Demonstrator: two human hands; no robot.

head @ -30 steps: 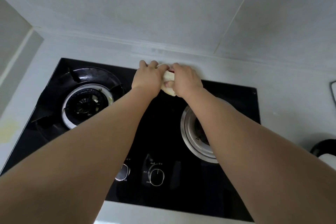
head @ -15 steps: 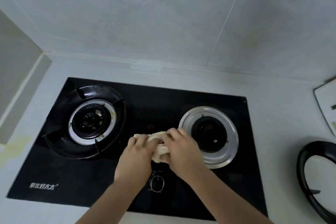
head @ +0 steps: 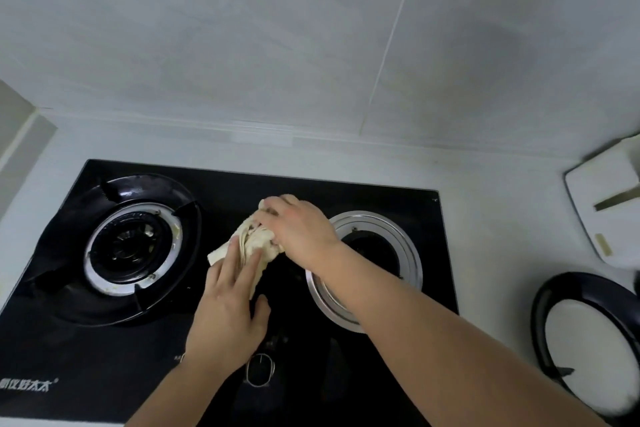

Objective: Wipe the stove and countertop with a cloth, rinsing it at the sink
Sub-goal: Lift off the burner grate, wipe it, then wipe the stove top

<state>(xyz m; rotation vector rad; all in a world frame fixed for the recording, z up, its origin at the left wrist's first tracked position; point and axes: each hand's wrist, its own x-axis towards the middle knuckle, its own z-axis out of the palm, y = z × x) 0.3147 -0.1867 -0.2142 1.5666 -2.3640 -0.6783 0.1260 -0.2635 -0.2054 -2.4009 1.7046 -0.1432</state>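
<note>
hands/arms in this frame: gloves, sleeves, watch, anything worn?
Nothing worn that shows. The left hand and right hand are bare, no gloves, with no rings visible on the fingers. Both forearms are bare to the frame edge: no sleeves, watch or bands.

We see a wall (head: pixel 277 45) of large pale grey tiles with thin light joints behind the table. At the table's left edge stands a second wall (head: pixel 17 135), forming a corner. The light is soft and even, with a faint shadow on the tiles.
</note>
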